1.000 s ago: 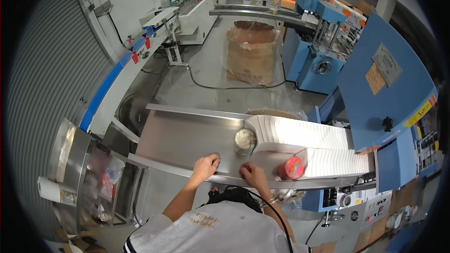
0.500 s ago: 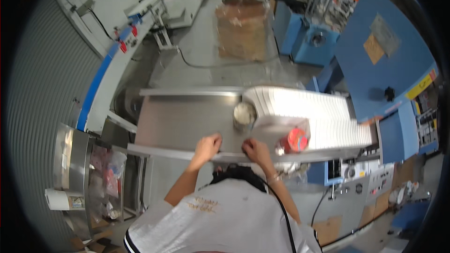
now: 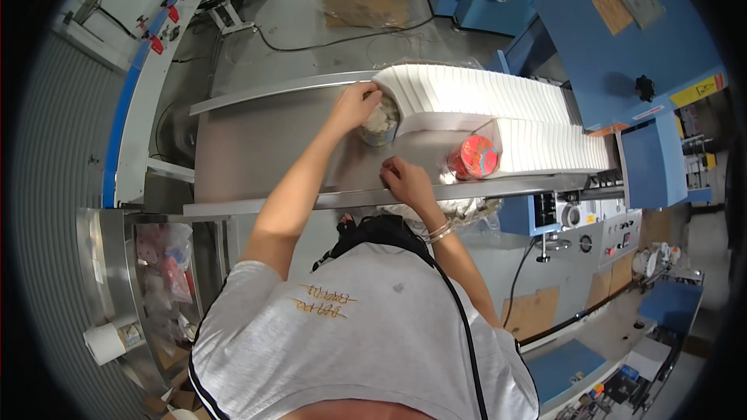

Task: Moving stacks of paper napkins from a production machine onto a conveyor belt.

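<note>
far row of white sheets: on the metal tray, along its far side, packed on edge with the faces side by side. long axis runs left-right with the tray; the free end points left and bends round there, the other end points at the blue machine. jar of pale lumpy material sits just beside that free end, mouth facing up toward the camera, axis judged near upright; part of its rim is behind the left hand. left hand: at the row's end and over the jar, fingers drawn together, gap narrow; cannot tell whether a sheet or the rim is pinched, nor whether it touches either. judgement on good handling: keep the end sheets square and backed by the jar, press lightly with flat fingers so that edges do not crease, and shift the jar low on its body rather than by the rim. right hand: near the near rail, fingers loosely curled, gap narrow, nothing seen in it; palm hidden, so a grip cannot be ruled out. judged well placed to steady the jar from the near side. nearer row of white sheets: roughly parallel, left end beside the red container.
</note>
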Action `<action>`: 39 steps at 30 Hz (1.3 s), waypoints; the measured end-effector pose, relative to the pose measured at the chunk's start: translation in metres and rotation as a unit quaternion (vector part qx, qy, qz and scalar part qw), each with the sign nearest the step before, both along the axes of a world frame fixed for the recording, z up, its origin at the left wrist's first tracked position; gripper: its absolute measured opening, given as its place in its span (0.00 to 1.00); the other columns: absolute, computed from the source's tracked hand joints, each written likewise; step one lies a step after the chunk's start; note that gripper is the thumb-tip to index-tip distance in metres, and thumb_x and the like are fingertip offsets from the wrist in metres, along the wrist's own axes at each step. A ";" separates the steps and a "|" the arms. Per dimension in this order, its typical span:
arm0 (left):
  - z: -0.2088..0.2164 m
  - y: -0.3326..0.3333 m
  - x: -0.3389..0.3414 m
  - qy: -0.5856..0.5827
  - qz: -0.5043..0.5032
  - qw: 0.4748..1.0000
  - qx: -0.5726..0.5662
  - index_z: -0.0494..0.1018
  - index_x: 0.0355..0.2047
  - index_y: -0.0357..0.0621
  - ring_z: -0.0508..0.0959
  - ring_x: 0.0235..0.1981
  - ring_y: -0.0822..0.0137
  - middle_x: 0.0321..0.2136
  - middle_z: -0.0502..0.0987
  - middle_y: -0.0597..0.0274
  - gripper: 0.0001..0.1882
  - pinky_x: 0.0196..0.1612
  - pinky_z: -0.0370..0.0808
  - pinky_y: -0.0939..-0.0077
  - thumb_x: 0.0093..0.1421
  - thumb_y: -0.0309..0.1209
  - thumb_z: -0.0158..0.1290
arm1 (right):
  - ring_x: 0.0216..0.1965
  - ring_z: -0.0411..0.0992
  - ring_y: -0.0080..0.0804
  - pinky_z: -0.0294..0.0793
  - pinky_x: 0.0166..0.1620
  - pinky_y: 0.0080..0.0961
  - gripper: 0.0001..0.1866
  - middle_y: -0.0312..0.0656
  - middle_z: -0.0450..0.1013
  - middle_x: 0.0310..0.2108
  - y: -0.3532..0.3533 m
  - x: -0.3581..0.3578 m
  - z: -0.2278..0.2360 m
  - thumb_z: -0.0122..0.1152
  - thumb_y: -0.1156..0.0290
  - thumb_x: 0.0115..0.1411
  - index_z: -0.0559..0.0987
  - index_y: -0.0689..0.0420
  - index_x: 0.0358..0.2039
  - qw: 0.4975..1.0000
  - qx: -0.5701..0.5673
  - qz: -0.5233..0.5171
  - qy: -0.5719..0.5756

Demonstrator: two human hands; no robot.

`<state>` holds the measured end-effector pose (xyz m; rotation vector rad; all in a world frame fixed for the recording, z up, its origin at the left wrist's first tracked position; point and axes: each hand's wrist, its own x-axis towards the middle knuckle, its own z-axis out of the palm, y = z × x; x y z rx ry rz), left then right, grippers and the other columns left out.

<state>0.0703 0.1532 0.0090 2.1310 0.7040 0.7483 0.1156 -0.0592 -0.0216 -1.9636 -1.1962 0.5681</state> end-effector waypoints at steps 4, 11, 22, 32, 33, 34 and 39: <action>-0.013 0.019 0.027 0.166 -0.143 0.973 -0.076 0.76 0.35 0.38 0.79 0.32 0.56 0.28 0.79 0.50 0.22 0.38 0.72 0.64 0.59 0.47 0.50 | 0.33 0.76 0.47 0.74 0.37 0.39 0.10 0.45 0.78 0.29 0.000 -0.003 -0.002 0.57 0.64 0.56 0.78 0.56 0.35 1.000 0.012 -0.012 0.003; 0.022 0.015 0.028 0.224 -0.136 0.908 -0.326 0.69 0.52 0.46 0.77 0.28 0.70 0.32 0.77 0.57 0.27 0.28 0.75 0.74 0.63 0.52 0.45 | 0.36 0.76 0.48 0.74 0.39 0.39 0.23 0.52 0.76 0.35 0.012 0.004 0.008 0.62 0.65 0.52 0.71 0.59 0.47 0.997 -0.001 -0.043 0.060; 0.020 0.004 0.031 0.087 -0.091 0.855 -0.504 0.67 0.50 0.41 0.74 0.39 0.65 0.45 0.72 0.57 0.25 0.38 0.74 0.70 0.64 0.49 0.45 | 0.43 0.75 0.45 0.73 0.46 0.33 0.24 0.53 0.75 0.41 0.025 0.008 0.015 0.59 0.71 0.53 0.69 0.61 0.52 0.971 -0.058 0.183 0.143; 0.024 0.001 0.029 0.084 0.011 0.841 -0.535 0.67 0.52 0.44 0.71 0.48 0.58 0.51 0.68 0.57 0.28 0.46 0.69 0.49 0.62 0.53 0.48 | 0.40 0.74 0.51 0.73 0.44 0.38 0.16 0.52 0.76 0.37 0.058 0.036 -0.010 0.59 0.69 0.54 0.76 0.59 0.43 0.995 0.061 0.057 -0.060; 0.028 0.001 0.028 0.082 0.003 0.830 -0.551 0.67 0.53 0.45 0.70 0.49 0.57 0.52 0.67 0.57 0.30 0.46 0.67 0.45 0.61 0.55 0.48 | 0.39 0.75 0.51 0.73 0.43 0.39 0.15 0.51 0.76 0.36 0.058 0.039 -0.008 0.59 0.68 0.53 0.76 0.59 0.42 0.995 0.048 0.063 -0.065; 0.030 -0.004 0.028 0.079 0.005 0.832 -0.550 0.67 0.53 0.45 0.70 0.49 0.57 0.52 0.67 0.57 0.30 0.46 0.67 0.45 0.61 0.55 0.48 | 0.37 0.75 0.51 0.73 0.42 0.39 0.15 0.51 0.76 0.35 0.059 0.043 -0.006 0.60 0.68 0.53 0.77 0.59 0.40 0.995 0.035 0.069 -0.069; 0.013 -0.007 0.034 0.064 -0.021 0.835 -0.546 0.59 0.60 0.44 0.67 0.53 0.52 0.55 0.66 0.53 0.32 0.48 0.66 0.43 0.64 0.54 0.42 | 0.35 0.75 0.48 0.74 0.41 0.39 0.12 0.49 0.77 0.31 0.062 0.055 0.002 0.60 0.67 0.52 0.79 0.56 0.37 0.987 -0.016 0.131 -0.088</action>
